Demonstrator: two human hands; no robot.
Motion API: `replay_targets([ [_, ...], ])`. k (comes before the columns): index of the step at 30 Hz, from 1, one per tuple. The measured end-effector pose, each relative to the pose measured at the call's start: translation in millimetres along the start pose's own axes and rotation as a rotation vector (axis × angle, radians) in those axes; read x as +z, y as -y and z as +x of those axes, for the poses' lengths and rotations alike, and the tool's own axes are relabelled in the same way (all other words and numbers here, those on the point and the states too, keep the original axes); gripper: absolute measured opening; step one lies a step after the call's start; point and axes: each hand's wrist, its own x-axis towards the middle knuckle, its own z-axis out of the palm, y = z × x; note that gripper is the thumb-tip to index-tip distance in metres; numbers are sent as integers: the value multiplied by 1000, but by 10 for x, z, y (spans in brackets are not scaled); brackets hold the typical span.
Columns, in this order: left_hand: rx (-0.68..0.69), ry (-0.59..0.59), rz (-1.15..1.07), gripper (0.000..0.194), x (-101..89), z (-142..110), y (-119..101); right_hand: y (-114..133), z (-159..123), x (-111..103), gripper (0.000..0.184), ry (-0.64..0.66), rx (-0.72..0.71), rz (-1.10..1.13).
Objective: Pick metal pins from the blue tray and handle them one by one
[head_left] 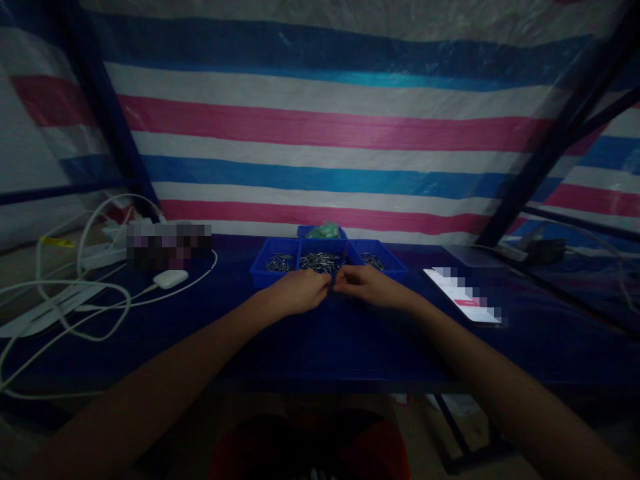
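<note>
My left hand [301,291] and my right hand [367,285] are close together over the front edge of the blue bins, fingertips almost meeting. Both hands are closed in a pinch. Whatever they hold is too small and dark to make out. Just beyond them, the middle blue bin [345,250] holds many small shiny metal pieces [319,261]. Similar slim metal pieces [280,262] lie in the left bin [259,267], and more metal pieces [371,261] in the right bin [397,265]. Behind stands a smaller bin with pale green pieces [325,231].
On the blue table [320,353], a lit phone [465,297] lies to the right. White cables [125,293], a white charger [171,279] and a blurred-out patch [167,245] are at left. Dark blue frame posts [540,147] and a striped sheet [320,133] close off the back.
</note>
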Motion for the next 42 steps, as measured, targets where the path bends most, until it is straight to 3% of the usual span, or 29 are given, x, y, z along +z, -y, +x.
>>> replay_targets([
  [7, -20, -13, -11, 22, -50, -13, 0, -23, 4, -10, 4, -1, 3, -164],
  [17, 66, -74, 13, 23, -60, -14, -104, -63, 7, 61, 7, 36, -84, -291],
  [22, 28, -51, 31, 24, -46, -17, -58, -35, -1, 32, 5, 32, -63, -292],
  [30, -8, -46, 47, 24, -64, -21, -53, 19, -4, -20, 9, -78, -74, -274],
  [35, -159, -196, 196, 28, -208, -31, -47, -46, 22, -2, 22, -191, -35, -315],
  [39, -372, -275, 302, 31, -272, -59, 106, -161, 49, 87, 32, -121, -18, -422],
  [42, -486, -250, 319, 30, -272, -91, 220, -214, 79, 155, 37, -88, -39, -489],
])
